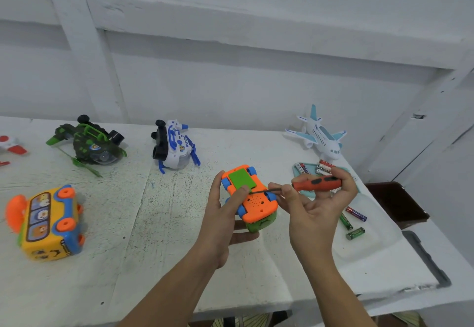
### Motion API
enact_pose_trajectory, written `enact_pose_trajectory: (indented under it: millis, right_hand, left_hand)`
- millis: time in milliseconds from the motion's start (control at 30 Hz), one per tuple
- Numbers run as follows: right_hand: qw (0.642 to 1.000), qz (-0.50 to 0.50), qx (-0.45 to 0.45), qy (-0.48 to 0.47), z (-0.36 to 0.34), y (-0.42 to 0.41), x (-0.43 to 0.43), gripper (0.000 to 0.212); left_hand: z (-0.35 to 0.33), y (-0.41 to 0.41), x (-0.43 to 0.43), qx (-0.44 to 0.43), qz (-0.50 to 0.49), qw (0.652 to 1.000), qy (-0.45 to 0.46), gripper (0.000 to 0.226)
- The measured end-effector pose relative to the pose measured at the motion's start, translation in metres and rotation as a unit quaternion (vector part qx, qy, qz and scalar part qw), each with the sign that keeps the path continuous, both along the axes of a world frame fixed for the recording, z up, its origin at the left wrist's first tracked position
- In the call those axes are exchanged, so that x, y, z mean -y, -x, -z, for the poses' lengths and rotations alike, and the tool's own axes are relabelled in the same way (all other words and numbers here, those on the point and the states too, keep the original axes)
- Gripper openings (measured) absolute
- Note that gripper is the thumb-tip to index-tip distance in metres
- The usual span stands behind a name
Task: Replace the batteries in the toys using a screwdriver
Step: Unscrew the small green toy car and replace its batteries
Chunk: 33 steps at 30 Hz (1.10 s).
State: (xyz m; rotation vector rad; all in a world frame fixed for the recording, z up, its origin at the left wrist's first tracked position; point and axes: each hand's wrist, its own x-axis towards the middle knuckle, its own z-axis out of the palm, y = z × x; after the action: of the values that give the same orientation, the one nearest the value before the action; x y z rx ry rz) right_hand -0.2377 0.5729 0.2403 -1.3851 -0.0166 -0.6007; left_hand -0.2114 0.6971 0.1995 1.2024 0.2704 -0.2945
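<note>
Held underside up over the middle of the bench (166, 249): orange toy car (256, 202), green battery cover (242, 179) in place and facing up. Left grip (225, 213) wrapped round the car body from 9 o'clock, thumb (240, 193) pressing on the near edge of the cover. Entering from 3 o'clock: screwdriver (316, 182), red-and-black handle pinched in the right grip (320, 211), a lower finger steadying the thin shaft, tip at the near edge of the cover, just beside the thumb. Cannot tell whether seated in a screw head; too small to resolve. Judged step: working the cover screw. Principal hazard: cam-out. With the shaft lying almost flat along the underside rather than square to it, likely to skate off the screw, strip the head, or jab the left thumb. Square up before turning. Second hazard: loss of the small screw once free, with the car held off the surface; liable to bounce away across the bench. Lower the car first. Third hazard: mixing cells. Loose batteries (355, 233) at 4 o'clock lying near, though apart from, those on the teal tray (295, 170) at 1 o'clock; used and fresh not distinguishable here, so keep separate. Farther out: toy airplane (320, 134) at 1 o'clock, white-and-blue toy (174, 147) at 11, dark green toy (92, 144) at 10, yellow bus (48, 224) at 9, none touched by either grip.
</note>
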Motion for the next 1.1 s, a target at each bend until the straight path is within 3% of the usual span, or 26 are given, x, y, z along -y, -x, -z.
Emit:
enact_pose_trajectory:
  millis: [233, 400, 667, 900, 1100]
  right_hand:
    - [0.997, -0.010, -0.052, -0.050, -0.003, -0.003, 0.003, 0.067]
    - [0.980, -0.055, -0.168, -0.095, -0.006, -0.020, 0.019, 0.072]
    - [0.909, -0.209, -0.355, 0.067, -0.015, -0.040, 0.019, 0.061]
    - [0.896, -0.216, -0.377, 0.092, -0.004, -0.046, 0.012, 0.052]
    - [0.887, -0.213, -0.402, 0.079, -0.002, -0.051, 0.024, 0.053]
  left_hand:
    - [0.003, 0.002, -0.004, 0.015, 0.013, 1.000, -0.013, 0.062]
    - [0.009, 0.001, -0.010, 0.069, 0.019, 0.996, -0.048, 0.069]
    - [0.022, -0.002, -0.015, 0.122, 0.022, 0.985, -0.116, 0.084]
    - [0.033, -0.005, -0.019, 0.162, 0.023, 0.969, -0.186, 0.073]
    - [0.034, -0.008, -0.027, 0.170, 0.035, 0.969, -0.176, 0.069]
